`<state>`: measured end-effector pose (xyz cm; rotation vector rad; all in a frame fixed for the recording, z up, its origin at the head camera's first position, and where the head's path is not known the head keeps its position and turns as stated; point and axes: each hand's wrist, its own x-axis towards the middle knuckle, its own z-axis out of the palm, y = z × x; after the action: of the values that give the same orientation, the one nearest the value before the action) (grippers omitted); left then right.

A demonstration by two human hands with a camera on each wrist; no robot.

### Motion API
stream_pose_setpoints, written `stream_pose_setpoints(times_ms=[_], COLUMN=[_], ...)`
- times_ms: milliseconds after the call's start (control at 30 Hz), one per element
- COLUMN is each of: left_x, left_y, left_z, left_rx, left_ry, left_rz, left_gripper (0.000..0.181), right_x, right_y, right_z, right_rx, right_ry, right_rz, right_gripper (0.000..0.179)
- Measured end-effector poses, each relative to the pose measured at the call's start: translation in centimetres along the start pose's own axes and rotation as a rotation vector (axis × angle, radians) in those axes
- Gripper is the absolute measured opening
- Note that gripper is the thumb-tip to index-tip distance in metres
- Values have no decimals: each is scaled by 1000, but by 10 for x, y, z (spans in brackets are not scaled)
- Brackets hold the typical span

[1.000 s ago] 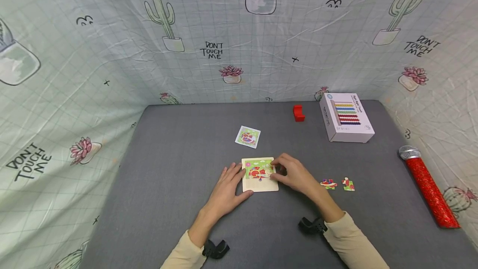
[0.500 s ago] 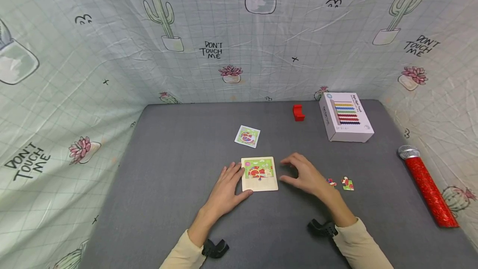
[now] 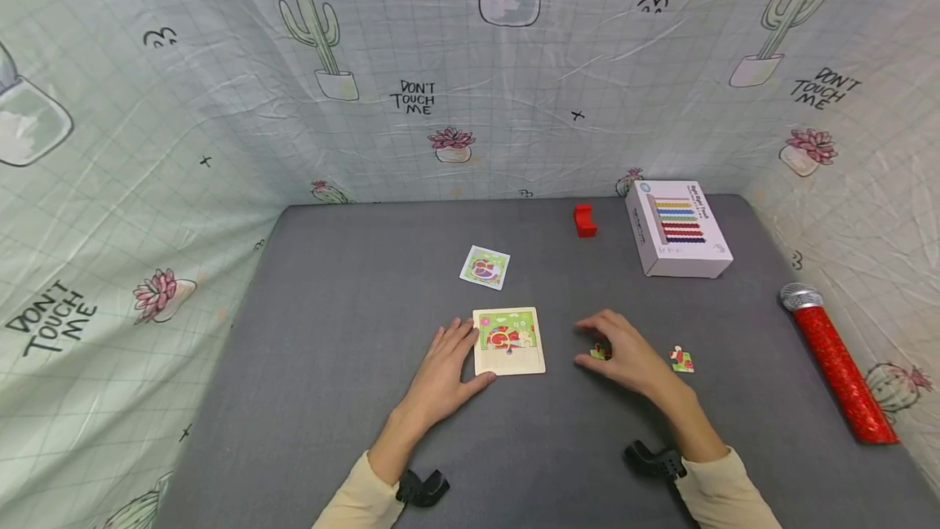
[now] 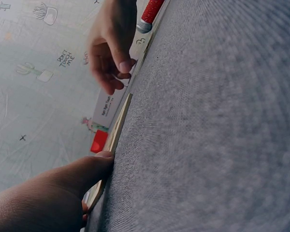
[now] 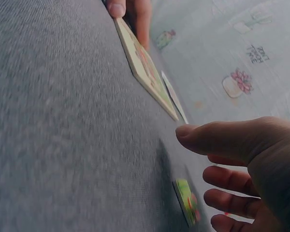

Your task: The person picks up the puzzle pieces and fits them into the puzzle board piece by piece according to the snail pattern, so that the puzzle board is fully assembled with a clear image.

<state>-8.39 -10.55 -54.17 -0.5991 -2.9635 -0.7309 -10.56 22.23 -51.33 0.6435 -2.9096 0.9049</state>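
Observation:
A square wooden puzzle board [image 3: 509, 362] lies mid-table, picture pieces filling its upper part and bare wood below. My left hand [image 3: 439, 378] rests against its left side, fingers extended; in the left wrist view the thumb touches the board's edge. Right of the board, my right hand [image 3: 630, 360] hovers with thumb and fingers apart. Between them shows a green and red puzzle piece [image 3: 600, 351], lying on the cloth in the right wrist view [image 5: 186, 200]. Another puzzle piece [image 3: 681, 359] lies right of that hand.
Behind the board lies a small picture card [image 3: 485, 268]. A red block [image 3: 584, 220] and a white box [image 3: 679, 231] stand at the back right. A red glittery microphone [image 3: 837, 362] lies along the right side. Printed cloth hangs around the grey table [image 3: 352, 284].
My right hand has drawn back rightward from the board, revealing one puzzle piece between its fingers and covering another seen earlier. The left hand has stayed at the board's edge.

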Motion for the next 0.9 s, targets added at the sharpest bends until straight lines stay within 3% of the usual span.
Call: stream_pose_setpoints(times_ms=[267,533,900], left_x=[0,0,0], left_y=[-1,0,0], left_z=[1,0,1], left_rx=[1,-2,-11], left_ry=[41,5,12], left_rz=[32,5,-1], left_gripper=[76,76,76], right_x=[-11,-16,-13], right_y=[10,16,14], right_z=[-5,-11,-18], right_rx=[-14,-49,-63], right_ry=[-1,-13,-85], right_rz=[14,-21,33], right_gripper=[49,46,45])
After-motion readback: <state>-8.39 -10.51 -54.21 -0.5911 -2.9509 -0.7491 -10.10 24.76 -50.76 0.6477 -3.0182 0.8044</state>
